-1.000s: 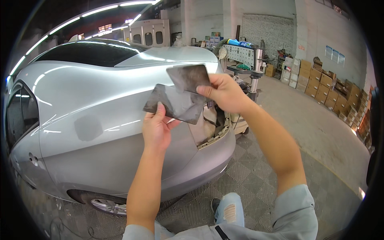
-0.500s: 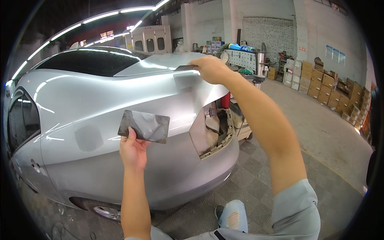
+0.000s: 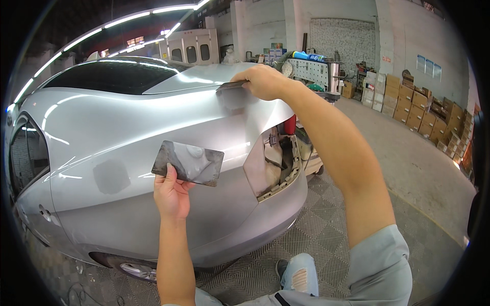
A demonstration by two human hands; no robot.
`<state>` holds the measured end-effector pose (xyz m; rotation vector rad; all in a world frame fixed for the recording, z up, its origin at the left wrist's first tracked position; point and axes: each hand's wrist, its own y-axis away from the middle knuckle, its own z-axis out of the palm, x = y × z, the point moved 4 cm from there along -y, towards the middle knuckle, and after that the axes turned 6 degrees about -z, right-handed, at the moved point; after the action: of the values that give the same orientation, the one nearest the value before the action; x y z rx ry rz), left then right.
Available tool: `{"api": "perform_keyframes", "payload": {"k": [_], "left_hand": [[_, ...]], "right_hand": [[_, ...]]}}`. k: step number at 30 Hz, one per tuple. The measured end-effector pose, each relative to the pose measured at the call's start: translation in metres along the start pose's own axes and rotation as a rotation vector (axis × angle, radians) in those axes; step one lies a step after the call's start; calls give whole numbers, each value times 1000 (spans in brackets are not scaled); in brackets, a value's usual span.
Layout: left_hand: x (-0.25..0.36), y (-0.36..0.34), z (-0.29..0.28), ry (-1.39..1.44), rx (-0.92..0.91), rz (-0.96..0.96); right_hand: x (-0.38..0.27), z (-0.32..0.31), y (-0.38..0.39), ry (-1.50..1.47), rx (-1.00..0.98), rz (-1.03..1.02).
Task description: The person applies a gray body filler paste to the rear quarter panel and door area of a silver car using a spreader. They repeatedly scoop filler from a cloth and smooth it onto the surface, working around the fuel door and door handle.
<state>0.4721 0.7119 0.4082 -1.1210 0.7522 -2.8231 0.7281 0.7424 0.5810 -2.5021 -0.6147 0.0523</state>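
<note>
No wording or number can be read. Three blue rectangular panels (image 3: 429,68) hang in a row on the pale grey wall (image 3: 411,33), any print too small to make out. Small red marks (image 3: 386,59) on the pale masonry left of them are blurred, as are the tiny marks on the stacked brown cardboard boxes (image 3: 414,118).
</note>
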Motion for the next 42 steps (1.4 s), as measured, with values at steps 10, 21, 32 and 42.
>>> {"api": "perform_keyframes", "payload": {"k": [10, 21, 32, 42], "left_hand": [[-1, 1, -2, -40, -2, -3], [-1, 1, -2, -58, 44, 3], [-1, 0, -2, -43, 32, 11], [-1, 0, 2, -35, 14, 6]], "right_hand": [[-6, 0, 2, 91, -8, -71], [-19, -5, 1, 202, -122, -123], [-24, 2, 16, 280, -160, -119], [-37, 2, 44, 243, -148, -182]]}}
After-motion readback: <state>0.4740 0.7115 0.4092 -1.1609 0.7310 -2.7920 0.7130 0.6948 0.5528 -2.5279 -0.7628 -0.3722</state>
